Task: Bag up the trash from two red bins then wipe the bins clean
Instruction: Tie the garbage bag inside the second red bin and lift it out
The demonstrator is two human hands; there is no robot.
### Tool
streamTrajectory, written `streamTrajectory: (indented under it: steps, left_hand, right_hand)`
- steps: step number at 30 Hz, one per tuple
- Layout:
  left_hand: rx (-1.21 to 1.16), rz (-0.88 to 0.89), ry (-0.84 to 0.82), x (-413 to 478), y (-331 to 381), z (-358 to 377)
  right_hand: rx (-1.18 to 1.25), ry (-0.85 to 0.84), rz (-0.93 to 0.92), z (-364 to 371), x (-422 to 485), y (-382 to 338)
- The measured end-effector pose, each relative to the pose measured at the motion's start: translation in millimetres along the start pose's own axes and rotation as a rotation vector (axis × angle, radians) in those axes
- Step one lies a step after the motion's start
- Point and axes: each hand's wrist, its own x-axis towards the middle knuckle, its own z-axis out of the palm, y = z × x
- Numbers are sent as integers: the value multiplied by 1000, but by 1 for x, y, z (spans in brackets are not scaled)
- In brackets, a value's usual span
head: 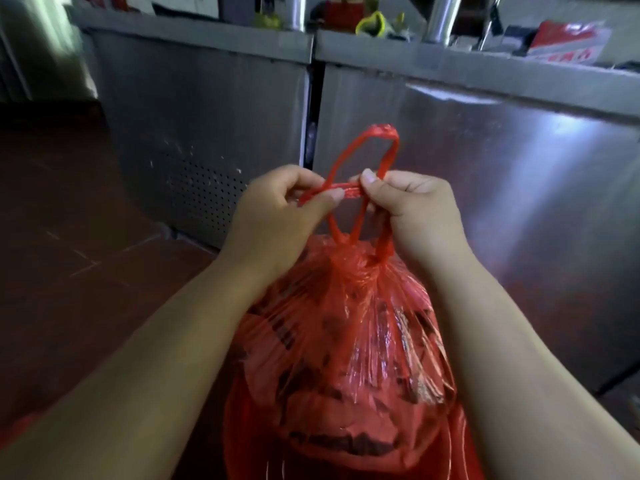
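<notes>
Bag (349, 358): thin, glossy, crinkled red plastic. Cabinet (485, 188) at 1 o'clock: brushed, dully shining metal. Floor (62, 216): matt tiles.

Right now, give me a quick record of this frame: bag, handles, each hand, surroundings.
bag: red trash bag, full, neck gathered
handles: red loops, one standing up, one pulled across between the hands
left hand: pinches a handle strip
right hand: pinches the handles
knot: not visibly finished
behind: steel cabinets
floor: red-brown tiles
</notes>
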Motion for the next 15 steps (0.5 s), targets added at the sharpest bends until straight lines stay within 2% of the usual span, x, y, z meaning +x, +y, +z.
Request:
streamTrajectory:
  steps: [7,15]
  left_hand:
    - [49,65,175,40,49,-66]
    - [87,122,347,41,76,-175]
  right_hand:
    - [-47,-122,-155,46,33,-68]
    - [31,-325,-245,143,30,-115]
